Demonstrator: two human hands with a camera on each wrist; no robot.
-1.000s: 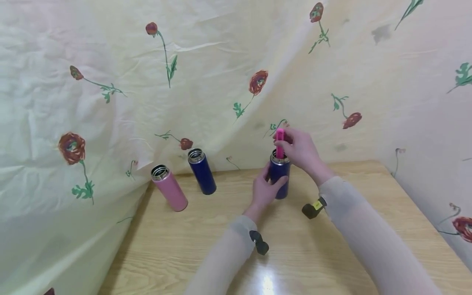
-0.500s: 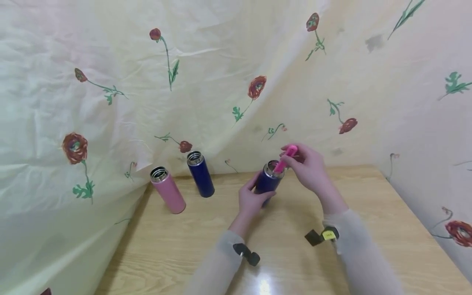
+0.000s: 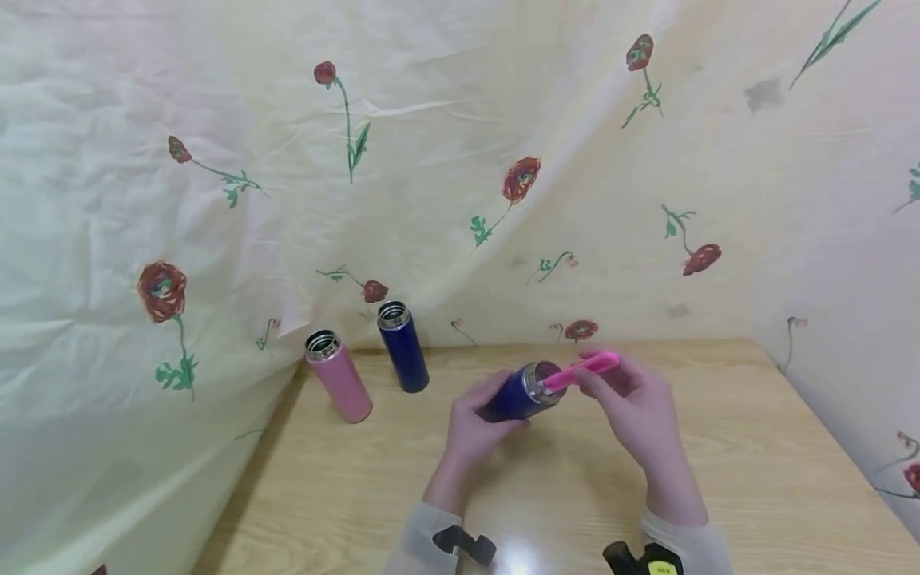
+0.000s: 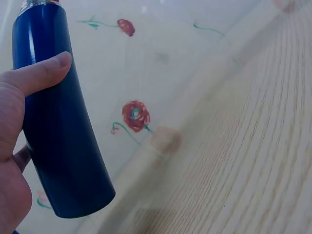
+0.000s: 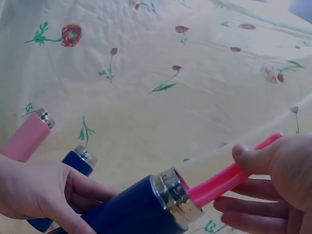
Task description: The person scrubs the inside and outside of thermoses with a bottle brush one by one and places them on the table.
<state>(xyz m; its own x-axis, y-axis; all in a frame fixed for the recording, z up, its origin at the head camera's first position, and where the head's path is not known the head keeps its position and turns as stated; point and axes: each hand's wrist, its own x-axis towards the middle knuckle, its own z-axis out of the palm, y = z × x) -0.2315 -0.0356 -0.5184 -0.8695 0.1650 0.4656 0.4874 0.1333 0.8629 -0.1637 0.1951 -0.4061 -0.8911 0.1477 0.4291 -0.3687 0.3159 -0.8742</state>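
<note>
My left hand (image 3: 469,427) grips a dark blue metal bottle (image 3: 509,399), lidless and tilted so its silver mouth points right. In the left wrist view the thumb lies across the bottle's side (image 4: 66,136), and its base is above the wooden surface. My right hand (image 3: 643,415) pinches a long pink plastic handle (image 3: 591,367) between thumb and fingers. The handle's far end goes into the bottle's mouth and is hidden inside. Seen from the right wrist, the pink handle (image 5: 224,183) enters through the silver threaded neck (image 5: 176,195).
A pink lidless bottle (image 3: 341,383) and a second dark blue one (image 3: 404,351) stand at the back left of the wooden table (image 3: 345,503). Behind them hangs a pale cloth (image 3: 431,120) printed with red flowers.
The held blue bottle has gone from upright on the table to strongly tilted, mouth to the right. Both hands have come nearer, and the pink handle has swung from vertical to a slant.
</note>
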